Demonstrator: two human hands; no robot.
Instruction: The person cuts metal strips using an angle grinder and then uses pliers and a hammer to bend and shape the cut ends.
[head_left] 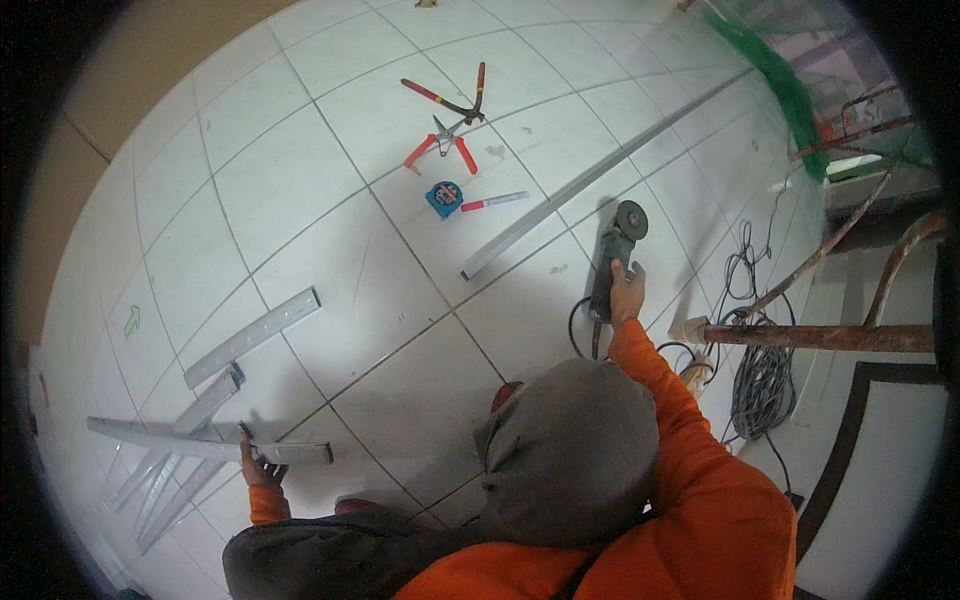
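My right hand [628,292] is closed around the body of a dark angle grinder [606,262], which rests on the tiles with its disc [631,219] pointing away from me. At the lower left, my left hand [262,468] grips a long metal channel [190,440] near its right end. That channel lies across several other metal strips, among them one [207,402] with its end just beyond my hand. A shorter channel piece [255,335] lies apart, farther from me. My fingers partly hide the gripped channel.
Ahead lie red-handled pincers [466,108], red-handled snips [444,140], a blue tape measure [444,199] and a marker [495,201]. A long metal channel [600,175] runs diagonally across the tiles. At right are a coiled cable [765,375], rusty scaffold bars [820,338] and green netting [790,95].
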